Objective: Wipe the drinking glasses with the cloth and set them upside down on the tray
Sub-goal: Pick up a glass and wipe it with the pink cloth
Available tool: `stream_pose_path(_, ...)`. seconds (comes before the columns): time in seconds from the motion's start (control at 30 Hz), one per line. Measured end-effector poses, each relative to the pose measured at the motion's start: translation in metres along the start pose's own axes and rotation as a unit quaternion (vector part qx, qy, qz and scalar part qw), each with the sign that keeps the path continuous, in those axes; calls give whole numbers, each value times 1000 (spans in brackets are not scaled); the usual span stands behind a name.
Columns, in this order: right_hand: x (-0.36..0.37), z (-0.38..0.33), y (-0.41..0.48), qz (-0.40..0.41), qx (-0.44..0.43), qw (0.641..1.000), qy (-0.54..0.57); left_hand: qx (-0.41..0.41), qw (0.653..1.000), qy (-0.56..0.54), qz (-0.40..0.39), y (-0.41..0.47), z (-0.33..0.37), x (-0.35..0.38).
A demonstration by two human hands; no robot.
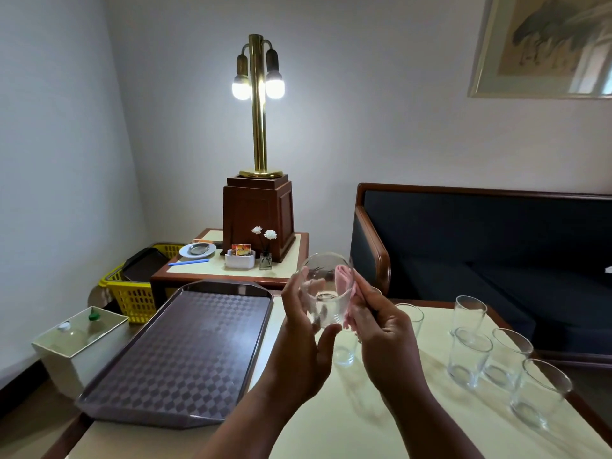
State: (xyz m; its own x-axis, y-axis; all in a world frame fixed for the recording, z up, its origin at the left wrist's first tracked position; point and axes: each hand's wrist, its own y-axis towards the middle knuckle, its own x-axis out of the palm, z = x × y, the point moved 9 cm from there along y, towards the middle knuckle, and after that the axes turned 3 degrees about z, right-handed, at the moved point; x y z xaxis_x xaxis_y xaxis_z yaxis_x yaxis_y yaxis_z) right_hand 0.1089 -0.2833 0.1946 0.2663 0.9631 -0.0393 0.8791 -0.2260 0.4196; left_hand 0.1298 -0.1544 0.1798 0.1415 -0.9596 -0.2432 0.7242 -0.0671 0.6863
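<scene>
Currently your tray [185, 356] lies on the left part of the table [364, 425], its checkered floor showing. Four upright glasses [470, 356] stand grouped at the table's right, mouths up; a fifth glass [410, 318] stands just behind your right hand, and a sixth glass [344, 354] stands between your wrists, mostly hidden by them. Off the table, a yellow basket [132, 299] holds a dark tray [144, 263] set on edge. A white box [79, 339] shows one green cap and one white cap under a clear cover. On the side table, a white holder [239, 260] carries printed packets, and a small vase [265, 260] holds two white flowers. Your left hand [304, 342] grips the raised glass [326, 289] above the table, fingers curled round its left wall, thumb under the base; the glass tilts, mouth away from you. Your right hand [384, 336] pinches the pink cloth [344, 279] against the glass's right side. Part of the cloth reads through the glass wall, so you cannot tell whether it sits inside or outside. Both forearms are cut off at the lower edge.
</scene>
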Motion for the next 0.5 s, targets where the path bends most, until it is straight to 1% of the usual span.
stream_pose_path(0.07, -2, -1, 0, 0, 1, 1000, -7, -11, 1000, -6, 2, 1, -4, -1)
stream_pose_path(0.2, 6, -26, -8, -31, -66, 997, -16, -25, 999, 2, 37, 4, -11, -7)
stream_pose_path(0.23, 6, -24, -7, -33, -64, 997, -15, -24, 999, 15, 34, 4, -12, -6)
stream_pose_path(0.3, 4, -10, -4, -22, -31, 999, -5, -13, 999, 37, 15, 2, -9, -3)
stream_pose_path(0.4, -2, 2, -1, 4, 20, 1000, -12, -17, 999, 31, -12, 1, -10, 3)
stream_pose_path(0.43, -4, 1, -1, 10, 20, 1000, -7, -17, 999, 28, -16, 2, -10, 4)
stream_pose_path(0.5, -6, -11, -2, 7, -12, 1000, 13, -15, 1000, 14, -7, 3, -11, 2)
